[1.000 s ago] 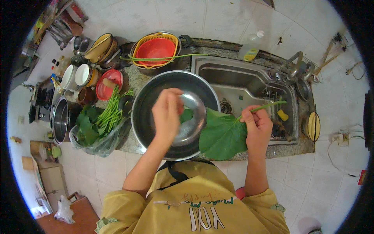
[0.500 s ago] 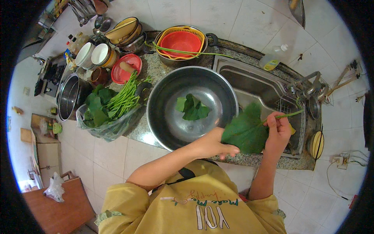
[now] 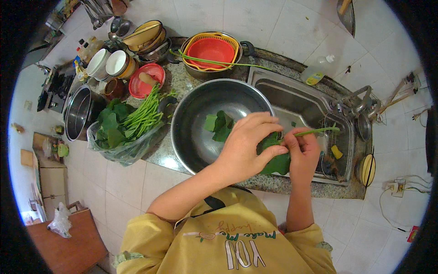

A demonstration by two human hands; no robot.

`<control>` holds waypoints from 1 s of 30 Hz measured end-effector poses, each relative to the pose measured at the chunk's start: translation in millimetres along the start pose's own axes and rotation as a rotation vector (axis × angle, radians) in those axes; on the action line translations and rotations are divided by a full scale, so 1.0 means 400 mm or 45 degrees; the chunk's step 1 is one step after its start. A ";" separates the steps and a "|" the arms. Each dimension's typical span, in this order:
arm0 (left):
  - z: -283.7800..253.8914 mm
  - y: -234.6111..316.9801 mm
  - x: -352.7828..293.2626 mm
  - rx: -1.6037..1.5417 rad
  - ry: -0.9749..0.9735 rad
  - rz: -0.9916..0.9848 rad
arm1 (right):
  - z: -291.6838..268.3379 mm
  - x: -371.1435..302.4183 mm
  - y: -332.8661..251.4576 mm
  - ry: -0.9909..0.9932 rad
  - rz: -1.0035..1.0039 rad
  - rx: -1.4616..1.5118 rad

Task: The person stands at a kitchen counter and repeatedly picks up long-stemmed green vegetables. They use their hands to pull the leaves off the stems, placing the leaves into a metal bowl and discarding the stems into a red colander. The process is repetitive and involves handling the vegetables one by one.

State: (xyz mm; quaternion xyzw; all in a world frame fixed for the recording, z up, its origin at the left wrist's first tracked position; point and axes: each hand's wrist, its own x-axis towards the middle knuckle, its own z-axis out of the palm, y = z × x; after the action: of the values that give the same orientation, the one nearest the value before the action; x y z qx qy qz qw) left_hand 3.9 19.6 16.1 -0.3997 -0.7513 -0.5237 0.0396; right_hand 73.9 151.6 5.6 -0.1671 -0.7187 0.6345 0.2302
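One steel sink is occupying the right of the counter; one round metal basin is standing to its left. One clear plastic bag is holding leafy greens farther left, and one pot is carrying two nested baskets, yellow and red. Two hands are working near the basin's right rim: the right hand is pinching one leaf stalk, while the left hand is spreading thumb and fingers over the attached leaf, its grip being impossible to tell. The stalk's long axis is running nearly left to right, the free end pointing right above the sink; the blade is hanging leftward and toward the body. Leaf pieces, overlapping beyond counting, are lying inside the basin.
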 end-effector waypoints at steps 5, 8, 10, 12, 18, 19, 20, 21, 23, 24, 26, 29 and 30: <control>0.007 -0.010 -0.023 -0.189 -0.090 -0.288 | 0.007 -0.006 -0.007 -0.052 -0.091 -0.058; 0.011 -0.018 -0.031 -0.172 -0.045 -0.258 | 0.007 -0.005 0.002 -0.042 -0.079 -0.012; 0.014 -0.020 -0.036 -0.165 -0.042 -0.243 | 0.007 -0.002 0.006 -0.015 -0.083 0.011; 0.014 -0.017 -0.042 -0.131 -0.049 -0.270 | 0.007 -0.002 0.008 -0.019 -0.025 0.078; 0.002 -0.020 -0.049 -0.465 -0.122 -0.492 | -0.008 0.014 0.007 0.045 0.010 0.309; 0.001 -0.025 -0.052 -0.541 -0.111 -0.518 | -0.015 0.020 0.010 0.054 0.008 0.375; 0.000 -0.029 -0.055 -0.596 -0.110 -0.554 | -0.019 0.024 0.006 0.098 0.022 0.481; -0.003 -0.034 -0.057 -0.650 -0.109 -0.591 | -0.023 0.027 0.000 0.142 0.036 0.587; -0.013 -0.036 -0.059 -0.690 -0.135 -0.642 | -0.043 0.035 0.008 0.129 -0.003 0.749; -0.017 -0.032 -0.058 -0.637 -0.158 -0.616 | -0.044 0.036 0.008 0.122 0.008 0.749; -0.020 -0.026 -0.059 -0.533 -0.205 -0.564 | -0.047 0.038 0.005 0.109 0.032 0.748; -0.017 -0.037 -0.064 -0.496 -0.186 -0.547 | -0.063 0.046 0.005 0.150 -0.012 0.736; -0.017 -0.042 -0.067 -0.464 -0.157 -0.547 | -0.073 0.053 0.008 0.220 -0.043 0.765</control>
State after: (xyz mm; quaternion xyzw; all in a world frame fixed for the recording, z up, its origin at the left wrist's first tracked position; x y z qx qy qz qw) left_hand 8.9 -3.3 -6.1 -0.2629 -0.7133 -0.6211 -0.1905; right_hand 72.0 187.6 7.6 -0.1331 -0.4795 0.7980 0.3399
